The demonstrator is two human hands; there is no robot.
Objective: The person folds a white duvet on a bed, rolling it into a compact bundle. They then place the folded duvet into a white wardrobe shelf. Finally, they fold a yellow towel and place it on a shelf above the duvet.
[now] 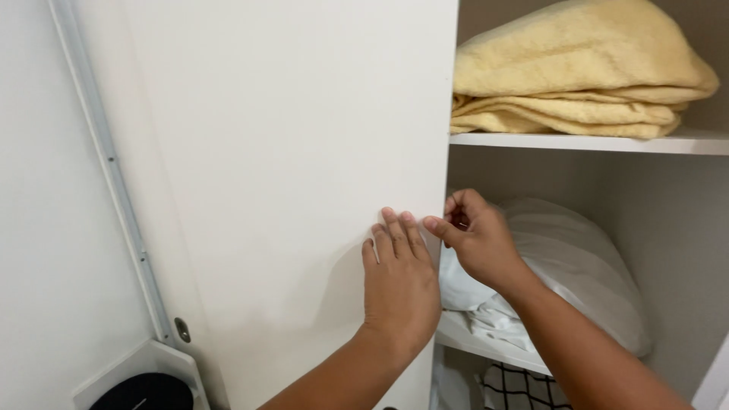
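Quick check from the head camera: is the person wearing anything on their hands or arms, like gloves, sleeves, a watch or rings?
Nothing shows. The left hand and right hand are bare, without gloves, and no rings show on the visible fingers. Both forearms are uncovered as far as the frame's lower edge, with no sleeve cuff, watch or bracelet in view. The fingernails look short and unpainted.

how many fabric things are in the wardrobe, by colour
Yellow: 1, the folded blanket on the upper shelf.
White: 1, the bedding bundle behind the right hand.
Black-and-white checked: 1, the cloth on the level below.
Total: 3.
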